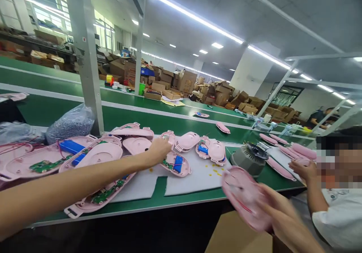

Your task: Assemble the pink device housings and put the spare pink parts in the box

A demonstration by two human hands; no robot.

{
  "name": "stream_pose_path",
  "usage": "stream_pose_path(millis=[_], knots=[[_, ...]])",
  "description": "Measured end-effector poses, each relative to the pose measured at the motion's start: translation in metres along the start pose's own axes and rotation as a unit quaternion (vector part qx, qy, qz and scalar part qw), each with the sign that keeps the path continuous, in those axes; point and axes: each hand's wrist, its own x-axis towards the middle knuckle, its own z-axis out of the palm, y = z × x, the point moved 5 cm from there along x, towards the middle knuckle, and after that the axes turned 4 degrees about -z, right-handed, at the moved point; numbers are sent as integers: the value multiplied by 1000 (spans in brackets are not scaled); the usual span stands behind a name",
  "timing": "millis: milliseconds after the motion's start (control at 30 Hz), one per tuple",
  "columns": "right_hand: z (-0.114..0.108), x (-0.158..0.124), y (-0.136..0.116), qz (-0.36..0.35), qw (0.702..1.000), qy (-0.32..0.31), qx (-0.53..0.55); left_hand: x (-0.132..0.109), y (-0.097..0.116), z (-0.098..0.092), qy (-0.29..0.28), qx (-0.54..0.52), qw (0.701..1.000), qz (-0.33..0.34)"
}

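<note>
My left hand (157,151) reaches far out over the green bench, fingers curled, at the edge of an open pink housing (175,164) with a blue battery and a circuit board inside. What the fingers pinch is hidden. My right hand (273,204) is low at the right and grips a blurred pink shell (240,194) above the bench's front edge. Several more open pink housings (93,158) and pink lids (187,140) lie in a row under and beyond my left arm.
A grey round machine (250,158) stands right of the white foam mat (195,177), which carries small yellow bits (213,169). A co-worker's hand (303,169) holds pink parts at the right. A bag of grey pellets (70,124) leans by a metal post (85,57). A cardboard box (237,235) sits below.
</note>
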Motion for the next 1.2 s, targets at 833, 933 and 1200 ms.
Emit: stream_pose_path(millis=[833, 933, 1200], knots=[[171, 20, 5, 30, 925, -148, -348, -63, 52, 15, 351, -74, 921, 155], [172, 19, 3, 40, 927, -158, -338, -68, 50, 11, 391, -77, 906, 142], [170, 31, -2, 13, 920, -132, -369, -69, 54, 13, 336, -154, 905, 210]])
